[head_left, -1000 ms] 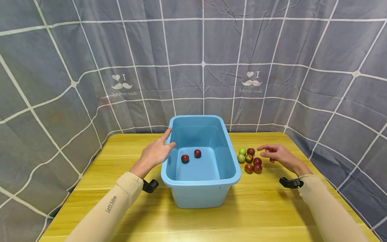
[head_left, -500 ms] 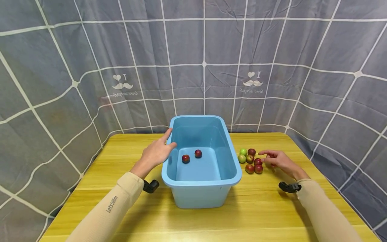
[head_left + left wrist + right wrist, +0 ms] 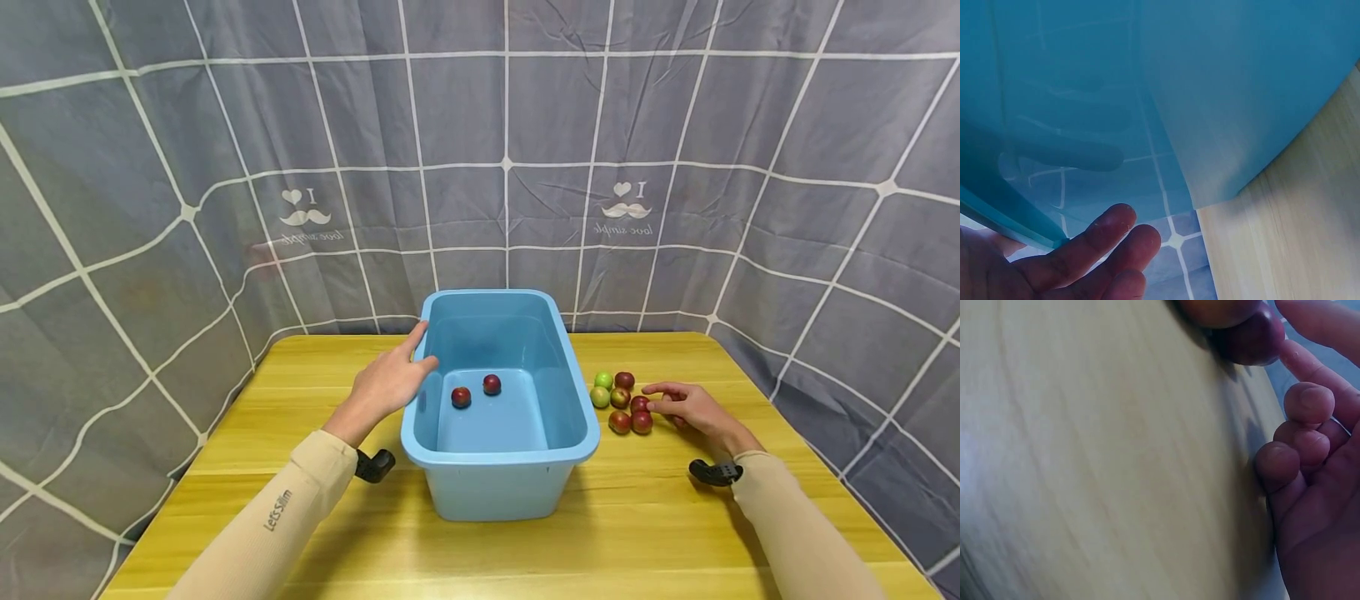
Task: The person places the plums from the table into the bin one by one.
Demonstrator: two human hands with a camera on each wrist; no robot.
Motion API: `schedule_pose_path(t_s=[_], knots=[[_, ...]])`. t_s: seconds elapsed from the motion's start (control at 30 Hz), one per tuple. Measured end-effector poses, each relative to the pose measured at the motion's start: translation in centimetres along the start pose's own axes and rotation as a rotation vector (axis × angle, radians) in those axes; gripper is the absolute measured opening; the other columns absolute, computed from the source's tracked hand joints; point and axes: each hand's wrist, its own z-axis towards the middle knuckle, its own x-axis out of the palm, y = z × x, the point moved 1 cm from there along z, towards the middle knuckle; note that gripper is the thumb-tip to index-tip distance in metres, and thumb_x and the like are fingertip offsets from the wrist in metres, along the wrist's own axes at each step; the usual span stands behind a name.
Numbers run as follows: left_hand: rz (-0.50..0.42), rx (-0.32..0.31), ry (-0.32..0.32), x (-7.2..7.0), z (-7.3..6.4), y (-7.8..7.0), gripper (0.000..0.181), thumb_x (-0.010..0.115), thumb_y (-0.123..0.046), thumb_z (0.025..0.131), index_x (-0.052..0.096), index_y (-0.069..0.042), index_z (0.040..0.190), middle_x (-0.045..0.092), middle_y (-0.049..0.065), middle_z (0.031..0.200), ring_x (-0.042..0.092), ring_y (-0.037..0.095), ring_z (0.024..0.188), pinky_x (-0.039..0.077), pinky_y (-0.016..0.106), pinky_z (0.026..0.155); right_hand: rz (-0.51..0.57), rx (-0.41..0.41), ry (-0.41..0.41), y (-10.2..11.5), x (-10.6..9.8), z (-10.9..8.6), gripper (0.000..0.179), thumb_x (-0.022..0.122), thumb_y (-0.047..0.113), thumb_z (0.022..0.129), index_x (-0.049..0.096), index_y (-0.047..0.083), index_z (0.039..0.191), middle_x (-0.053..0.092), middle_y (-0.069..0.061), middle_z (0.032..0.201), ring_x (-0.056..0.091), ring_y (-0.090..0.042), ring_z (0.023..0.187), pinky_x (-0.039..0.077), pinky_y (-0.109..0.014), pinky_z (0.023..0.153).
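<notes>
A blue plastic tub (image 3: 501, 457) stands mid-table with two dark red apples (image 3: 461, 397) on its floor. My left hand (image 3: 387, 383) holds the tub's left rim, thumb over the inner side and fingers outside, as the left wrist view also shows. To the right of the tub lies a cluster of small fruit, with green apples (image 3: 600, 397) on its left and red apples (image 3: 619, 422) among it. At its right edge my right hand (image 3: 693, 410) has its thumb and index finger at a red apple (image 3: 1254, 339); the other fingers are bent and hold nothing.
The wooden table (image 3: 660, 525) has a grey curtain with white grid lines (image 3: 465, 200) behind it and at both sides. Each wrist wears a black camera strap (image 3: 716, 472).
My right hand has moved down and slightly left to the red apple at the cluster's right edge. The left hand, the tub and the fruit have stayed in place.
</notes>
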Motion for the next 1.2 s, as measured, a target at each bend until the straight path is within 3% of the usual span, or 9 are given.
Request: schedule_pose_path(t_s=[0.33, 0.57, 1.0, 1.1, 1.2], knots=[[-0.006, 0.009, -0.002, 0.02, -0.10, 0.18, 0.074, 0.041, -0.050, 0.097, 0.011, -0.036, 0.163, 0.060, 0.009, 0.084, 0.058, 0.024, 0.067, 0.041, 0.037, 0.053, -0.023, 0.011, -0.016, -0.39, 0.19, 0.24, 0.053, 0.074, 0.026, 0.091, 0.062, -0.004, 0.132, 0.048, 0.005, 0.071, 0.043, -0.010, 0.057, 0.039, -0.023, 0.055], [-0.004, 0.005, -0.008, 0.07, -0.08, 0.24, 0.073, 0.042, -0.050, 0.097, 0.011, -0.037, 0.163, 0.065, 0.008, 0.096, 0.060, 0.023, 0.072, 0.043, 0.036, 0.055, -0.083, -0.014, -0.023, -0.33, 0.37, 0.32, 0.049, 0.076, 0.027, 0.089, 0.066, -0.001, 0.128, 0.051, 0.001, 0.071, 0.045, -0.011, 0.055, 0.040, -0.025, 0.052], [-0.012, 0.001, -0.001, -0.05, -0.19, -0.02, 0.073, 0.042, -0.049, 0.097, 0.010, -0.038, 0.163, 0.059, 0.008, 0.079, 0.057, 0.024, 0.065, 0.041, 0.036, 0.054, -0.096, -0.010, -0.024, -0.56, 0.33, 0.56, 0.043, 0.071, 0.019, 0.093, 0.064, -0.006, 0.127, 0.054, -0.004, 0.070, 0.048, -0.016, 0.056, 0.041, -0.027, 0.053], [-0.013, 0.002, -0.004, -0.04, -0.21, 0.00, 0.073, 0.042, -0.049, 0.098, 0.010, -0.038, 0.163, 0.061, 0.010, 0.084, 0.058, 0.024, 0.067, 0.042, 0.036, 0.054, -0.109, -0.010, -0.028, -0.65, 0.28, 0.56, 0.044, 0.070, 0.022, 0.094, 0.064, -0.005, 0.128, 0.054, -0.003, 0.072, 0.047, -0.015, 0.056, 0.041, -0.027, 0.053], [-0.013, 0.005, -0.007, 0.08, -0.23, 0.06, 0.073, 0.042, -0.050, 0.098, 0.011, -0.037, 0.163, 0.067, 0.011, 0.100, 0.060, 0.023, 0.072, 0.043, 0.036, 0.055, -0.092, 0.026, -0.040, -0.56, 0.33, 0.20, 0.046, 0.072, 0.027, 0.093, 0.066, -0.002, 0.127, 0.054, 0.001, 0.073, 0.047, -0.012, 0.057, 0.041, -0.025, 0.056]])
